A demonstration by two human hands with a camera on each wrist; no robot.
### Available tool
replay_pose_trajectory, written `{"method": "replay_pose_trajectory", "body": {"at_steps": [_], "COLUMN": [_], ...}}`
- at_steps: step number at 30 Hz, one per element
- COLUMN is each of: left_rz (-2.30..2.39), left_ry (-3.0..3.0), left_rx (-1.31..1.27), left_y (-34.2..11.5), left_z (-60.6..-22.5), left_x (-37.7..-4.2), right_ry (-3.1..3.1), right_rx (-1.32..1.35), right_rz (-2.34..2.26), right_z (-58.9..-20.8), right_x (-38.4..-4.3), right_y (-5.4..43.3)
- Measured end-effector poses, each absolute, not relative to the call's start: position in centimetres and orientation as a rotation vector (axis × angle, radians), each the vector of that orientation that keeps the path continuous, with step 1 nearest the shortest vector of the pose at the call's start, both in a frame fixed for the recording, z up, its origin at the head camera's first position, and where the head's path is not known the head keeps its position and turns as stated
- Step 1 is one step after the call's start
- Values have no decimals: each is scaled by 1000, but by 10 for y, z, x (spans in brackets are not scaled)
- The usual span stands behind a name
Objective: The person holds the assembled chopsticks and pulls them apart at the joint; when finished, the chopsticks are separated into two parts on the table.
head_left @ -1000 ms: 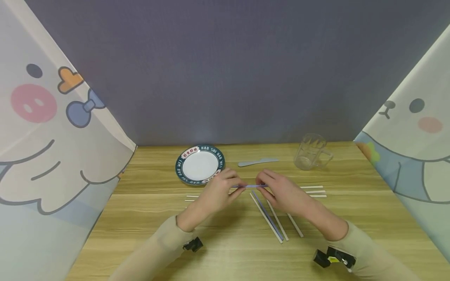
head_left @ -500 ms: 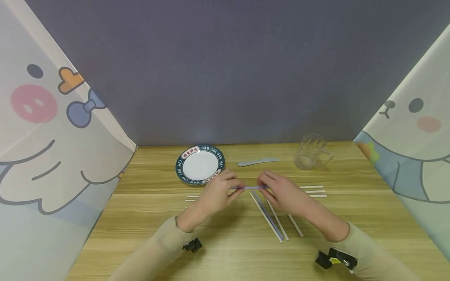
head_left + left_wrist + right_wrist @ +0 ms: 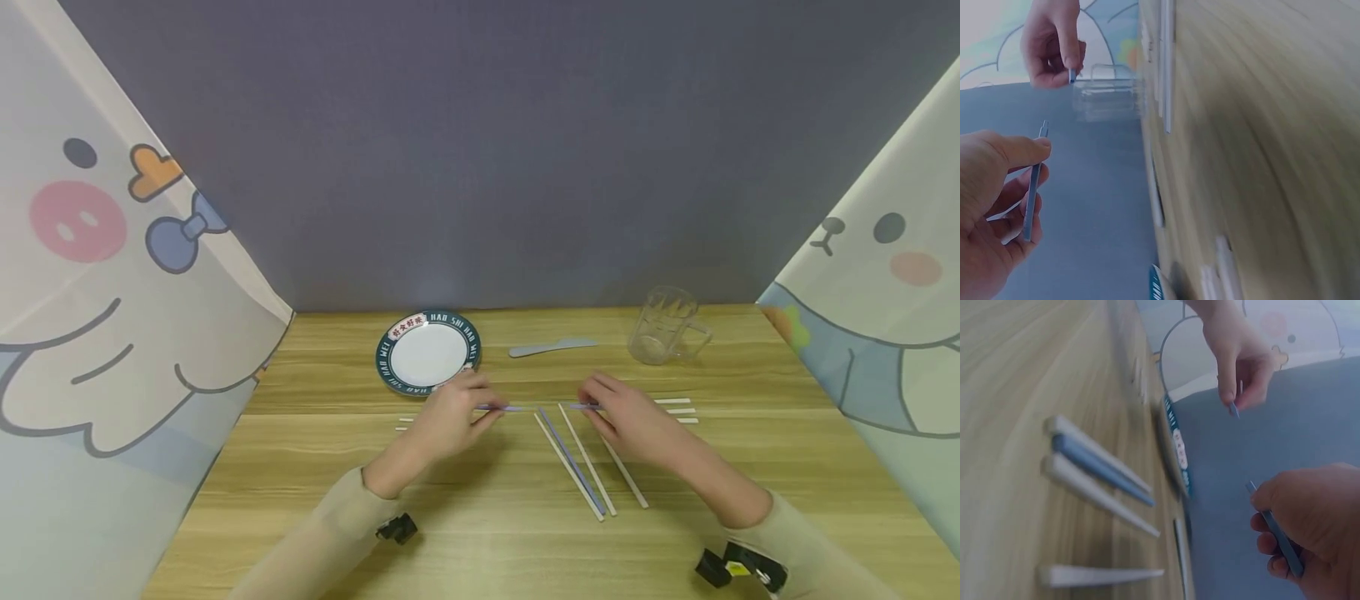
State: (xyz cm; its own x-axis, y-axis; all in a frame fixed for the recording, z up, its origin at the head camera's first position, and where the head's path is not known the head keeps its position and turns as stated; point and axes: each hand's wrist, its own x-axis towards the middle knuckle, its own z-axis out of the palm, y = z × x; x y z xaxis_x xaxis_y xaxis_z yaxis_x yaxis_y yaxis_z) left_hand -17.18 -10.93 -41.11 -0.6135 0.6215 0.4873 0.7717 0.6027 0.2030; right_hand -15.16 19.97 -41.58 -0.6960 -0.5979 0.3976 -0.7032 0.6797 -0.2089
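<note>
My left hand (image 3: 457, 414) pinches a short blue stick piece (image 3: 1031, 206) between thumb and fingers, held above the table. To the right, my right hand (image 3: 628, 419) grips another short blue stick piece (image 3: 1282, 542), with its end poking out past the thumb. A gap separates the two pieces. Below the hands, a long blue stick (image 3: 572, 461) lies slanted on the table against a white stick (image 3: 561, 454). Two more white sticks lie slanted to their right, the farther one partly hidden by my right hand in the head view.
A green-rimmed plate (image 3: 388, 377) lies just beyond my left hand. A pale spreading knife (image 3: 552, 347) rests behind the hands, and a clear mug (image 3: 657, 333) stands at back right. Several white sticks lie crosswise, some beside my right hand (image 3: 672, 401), others partly under my left forearm.
The single blue stick held between both hands, slightly bowed half a second ago, is now in two pieces. My left hand has moved left and my right hand right, each with a piece.
</note>
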Motion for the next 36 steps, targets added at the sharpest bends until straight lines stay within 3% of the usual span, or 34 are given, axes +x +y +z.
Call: {"method": "replay_pose_trajectory", "body": {"at_steps": [18, 36], "left_rz": [-603, -638], "left_ry": [-2634, -2890], "left_rx": [-1105, -1163], "left_y": [-159, -203], "left_z": [-449, -448], "left_x": [-173, -169], "right_ry": [-2680, -2670], "right_rx": [898, 917], "right_rz": [487, 438], "right_z": [-446, -455], "right_x": [-146, -143], "right_y": [256, 304]}}
